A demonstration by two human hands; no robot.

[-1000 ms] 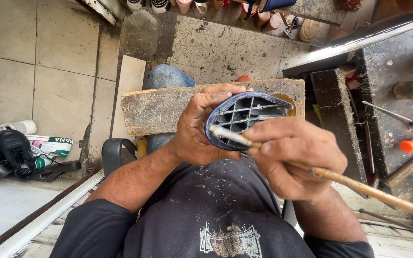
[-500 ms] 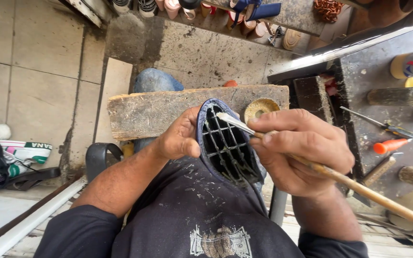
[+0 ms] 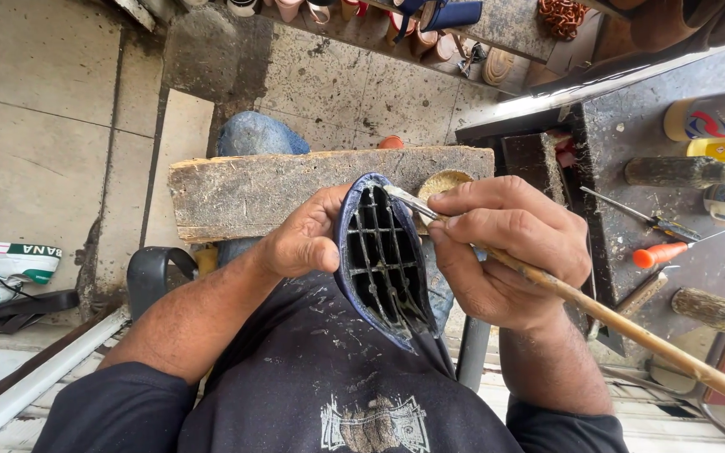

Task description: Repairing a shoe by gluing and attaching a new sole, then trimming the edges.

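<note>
**Visitor:** What's on the far left, by the tiled floor?

**Onlooker:** A white sneaker and a dark strap, well apart from the work. Next comes the worn wooden plank lying across the person's lap. The left hand is closed around the rim of a dark blue shoe sole, thumb pressed to its edge, ribbed grid facing up, held just above the plank.

**Visitor:** And the other hand?

**Onlooker:** The right hand pinches a long wooden-handled brush, its tip touching the top of the grid. Behind the fingers sits a small round glue pot. Further right, the dark surface carries an orange-handled tool and some cans.

**Visitor:** How would that coating go on well?

**Onlooker:** I'd judge thin, even strokes along each rib, with the sole kept steady and tilted so nothing pools in the cells.

**Visitor:** Anything changed in the last second?

**Onlooker:** Yes. A second ago the sole lay sideways against the plank; now it stands lengthwise, toe upward, closer to the chest, with the brush moved to its upper end.
</note>
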